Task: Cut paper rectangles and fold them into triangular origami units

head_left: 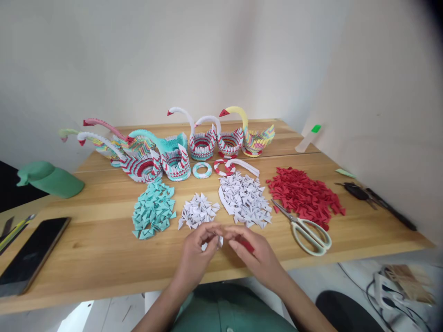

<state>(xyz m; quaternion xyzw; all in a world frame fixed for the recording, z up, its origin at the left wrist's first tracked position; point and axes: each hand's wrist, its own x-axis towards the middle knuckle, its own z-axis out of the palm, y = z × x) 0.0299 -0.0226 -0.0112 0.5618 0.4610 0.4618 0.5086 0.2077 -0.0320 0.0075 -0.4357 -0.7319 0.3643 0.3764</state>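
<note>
Close together over the table's front edge, my two hands meet at the fingertips. My left hand (195,253) is closed in a pinch on white folded paper pieces (220,241), partly covered by its fingers. Fingers curled, my right hand (256,253) has a bit of red folded paper (248,246) showing in its palm; its fingertips touch the left ones, and what lies between them is too small to make out. Just beyond are a small pile of white paper triangles (198,211), a larger white pile (246,199), a teal pile (154,210) and a red pile (304,193).
Several folded-paper swans (143,167) stand at the back. Near them lie a teal-white ring (202,170), a red-white ring (223,168) and a white curved neck (244,166). Scissors (308,230) lie right; a phone (31,258) and green dispenser (51,180) are left.
</note>
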